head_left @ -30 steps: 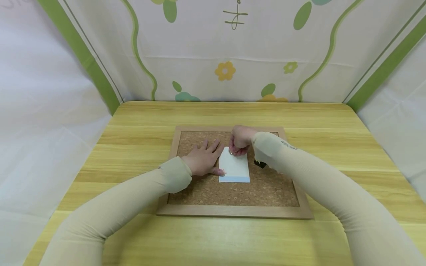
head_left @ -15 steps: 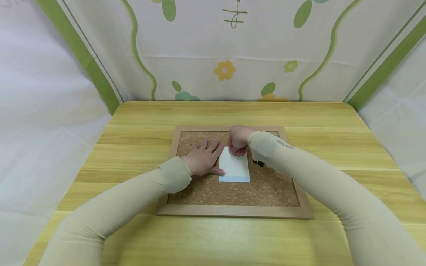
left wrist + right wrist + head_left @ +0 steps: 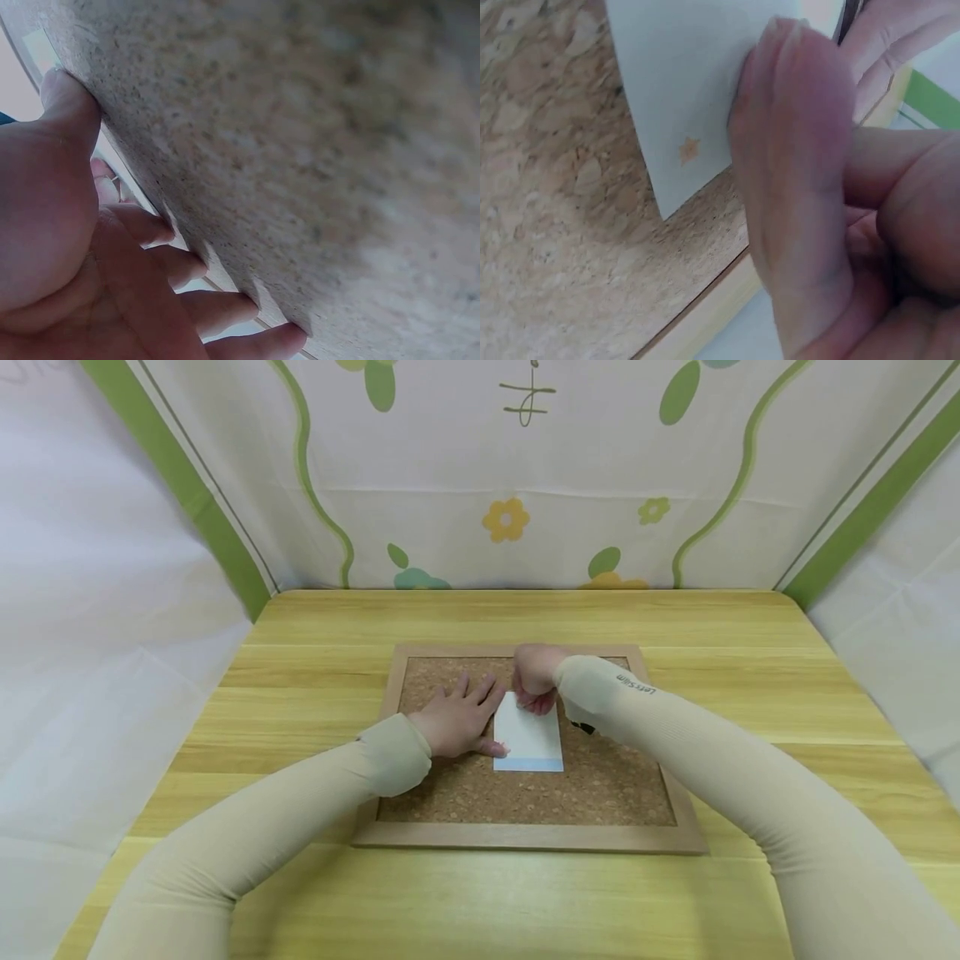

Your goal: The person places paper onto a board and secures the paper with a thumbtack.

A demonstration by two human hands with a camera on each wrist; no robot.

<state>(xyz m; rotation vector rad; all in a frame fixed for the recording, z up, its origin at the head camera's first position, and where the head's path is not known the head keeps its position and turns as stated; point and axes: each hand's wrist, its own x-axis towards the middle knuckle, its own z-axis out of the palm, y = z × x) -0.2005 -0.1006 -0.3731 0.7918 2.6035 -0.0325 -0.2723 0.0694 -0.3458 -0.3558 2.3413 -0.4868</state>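
Observation:
A white card [image 3: 528, 739] with a pale blue strip along its near edge lies on the framed cork board [image 3: 600, 793]. My left hand [image 3: 453, 720] is spread flat on the cork at the card's left side, its thumb [image 3: 67, 101] on the card's edge. The fingers of my right hand [image 3: 536, 677] are curled and bunched at the top part of the card, pinching downward. A small gold-coloured, pin-like thing is at these fingertips, now mostly hidden by them. The right wrist view shows a little orange star [image 3: 690, 150] printed near a card corner.
The board's light wooden frame [image 3: 525, 836] rests on a wood-grain table [image 3: 315, 627]. Behind and at the sides hang white cloths with printed flowers [image 3: 506, 519] and green bands. A small black object [image 3: 582, 727] shows under my right wrist.
My right hand has shifted slightly left and turned a little at the same spot, covering the gold glint seen earlier. The left hand and card have stayed in place.

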